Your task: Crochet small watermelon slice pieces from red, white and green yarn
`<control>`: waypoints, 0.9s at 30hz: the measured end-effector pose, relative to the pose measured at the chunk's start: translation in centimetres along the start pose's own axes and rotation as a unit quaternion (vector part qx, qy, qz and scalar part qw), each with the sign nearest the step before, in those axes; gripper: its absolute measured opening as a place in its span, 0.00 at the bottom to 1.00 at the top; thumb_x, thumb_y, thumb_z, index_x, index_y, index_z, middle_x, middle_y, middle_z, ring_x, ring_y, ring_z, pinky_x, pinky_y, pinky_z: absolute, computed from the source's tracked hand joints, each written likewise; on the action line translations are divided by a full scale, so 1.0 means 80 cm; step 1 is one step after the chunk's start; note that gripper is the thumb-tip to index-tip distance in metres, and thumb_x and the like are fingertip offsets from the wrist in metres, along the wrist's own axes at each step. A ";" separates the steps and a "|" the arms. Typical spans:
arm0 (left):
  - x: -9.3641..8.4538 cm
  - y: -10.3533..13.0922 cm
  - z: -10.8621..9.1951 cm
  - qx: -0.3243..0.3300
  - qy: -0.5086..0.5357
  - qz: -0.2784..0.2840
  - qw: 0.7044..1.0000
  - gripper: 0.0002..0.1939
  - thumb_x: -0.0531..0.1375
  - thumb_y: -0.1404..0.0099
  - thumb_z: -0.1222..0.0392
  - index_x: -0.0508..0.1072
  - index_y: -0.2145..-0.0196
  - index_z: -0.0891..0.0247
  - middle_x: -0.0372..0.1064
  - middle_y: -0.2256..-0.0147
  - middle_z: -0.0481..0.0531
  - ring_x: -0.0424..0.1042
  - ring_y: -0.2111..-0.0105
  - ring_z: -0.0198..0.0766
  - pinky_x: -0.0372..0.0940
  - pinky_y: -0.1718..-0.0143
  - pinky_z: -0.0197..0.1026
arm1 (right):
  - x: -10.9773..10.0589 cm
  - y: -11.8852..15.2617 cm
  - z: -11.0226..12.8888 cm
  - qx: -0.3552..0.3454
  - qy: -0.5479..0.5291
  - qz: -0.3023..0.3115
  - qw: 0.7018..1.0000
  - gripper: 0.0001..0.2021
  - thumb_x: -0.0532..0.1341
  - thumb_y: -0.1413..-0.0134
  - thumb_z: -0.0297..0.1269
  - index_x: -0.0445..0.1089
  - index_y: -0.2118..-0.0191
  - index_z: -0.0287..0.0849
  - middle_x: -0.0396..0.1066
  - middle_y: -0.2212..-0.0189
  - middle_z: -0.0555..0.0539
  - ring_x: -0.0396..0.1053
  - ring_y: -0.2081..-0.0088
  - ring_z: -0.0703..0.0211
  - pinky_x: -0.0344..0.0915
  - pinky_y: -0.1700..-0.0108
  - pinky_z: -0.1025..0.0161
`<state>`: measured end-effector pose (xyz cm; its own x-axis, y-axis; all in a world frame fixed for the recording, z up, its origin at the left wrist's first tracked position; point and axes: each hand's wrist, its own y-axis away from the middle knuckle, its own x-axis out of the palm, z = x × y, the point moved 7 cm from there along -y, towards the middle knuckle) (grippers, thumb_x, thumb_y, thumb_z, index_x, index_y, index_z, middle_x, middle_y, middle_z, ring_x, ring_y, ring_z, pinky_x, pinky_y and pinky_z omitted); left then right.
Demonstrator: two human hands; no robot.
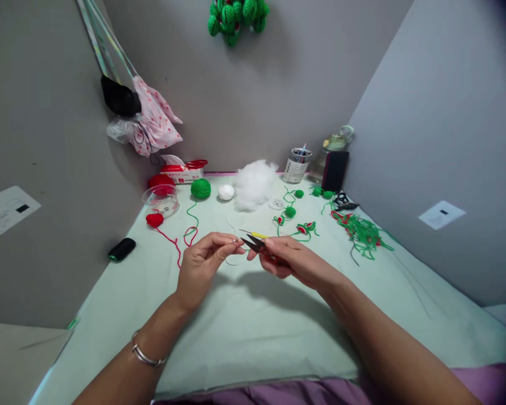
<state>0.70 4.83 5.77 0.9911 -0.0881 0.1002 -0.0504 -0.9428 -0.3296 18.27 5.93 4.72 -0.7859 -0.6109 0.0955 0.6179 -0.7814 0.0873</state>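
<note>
My left hand (pixel 204 261) is closed in a pinch, with a small bit of white yarn (pixel 235 241) showing at the fingertips. Thin white strands curve on the table just behind and below those fingers. In my right hand (pixel 295 256) is a pair of scissors (pixel 257 243) with dark blades, slightly apart and pointing left at the pinched yarn. Fingers cover most of the scissors' handles. Just beyond the blades is a crochet hook (pixel 258 234) with a yellow handle.
Behind my hands are a green yarn ball (pixel 200 189), a white yarn ball (pixel 226 192) and fluffy white stuffing (pixel 256 184). A red crocheted piece (pixel 154 220) lies left. Tangled green and red yarn (pixel 362 233) lies right, near a dark phone (pixel 335 172) and a tin (pixel 297 166).
</note>
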 end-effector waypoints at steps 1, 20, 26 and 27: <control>-0.001 -0.001 0.003 -0.018 0.017 -0.005 1.000 0.05 0.68 0.32 0.57 0.82 0.66 0.59 0.82 0.62 0.52 0.82 0.64 0.41 0.76 0.56 0.45 | -0.004 0.002 0.005 -0.010 0.032 -0.011 0.999 0.26 0.56 0.32 0.57 0.76 0.56 0.35 0.61 0.78 0.54 0.46 0.79 0.69 0.41 0.78 0.66; 0.022 0.003 0.031 -0.187 0.163 0.063 0.967 0.12 0.71 0.37 0.51 0.81 0.68 0.63 0.80 0.64 0.51 0.79 0.66 0.35 0.75 0.59 0.37 | 0.003 0.009 0.026 -0.203 0.261 -0.185 0.925 0.09 0.64 0.34 0.39 0.80 0.54 0.46 0.78 0.61 0.45 0.75 0.60 0.56 0.70 0.58 0.59; 0.031 0.008 0.038 -0.215 0.160 0.085 0.960 0.14 0.72 0.38 0.49 0.80 0.69 0.64 0.80 0.68 0.51 0.79 0.68 0.36 0.74 0.59 0.36 | 0.008 0.009 0.024 -0.239 0.262 -0.184 0.917 0.06 0.66 0.35 0.36 0.80 0.56 0.45 0.79 0.63 0.45 0.75 0.61 0.56 0.70 0.57 0.59; 0.031 0.008 0.039 -0.216 0.157 0.086 0.960 0.14 0.72 0.38 0.49 0.80 0.69 0.64 0.80 0.68 0.51 0.79 0.68 0.36 0.73 0.59 0.36 | 0.008 0.010 0.024 -0.246 0.264 -0.186 0.914 0.06 0.66 0.35 0.35 0.80 0.56 0.45 0.79 0.63 0.46 0.74 0.61 0.57 0.70 0.57 0.59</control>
<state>3.49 5.03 2.90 0.8808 -0.2828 0.3796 -0.3233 -0.9452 0.0460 18.29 5.20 6.77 -0.9206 -0.1655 -0.3537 0.3235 -0.8306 -0.4533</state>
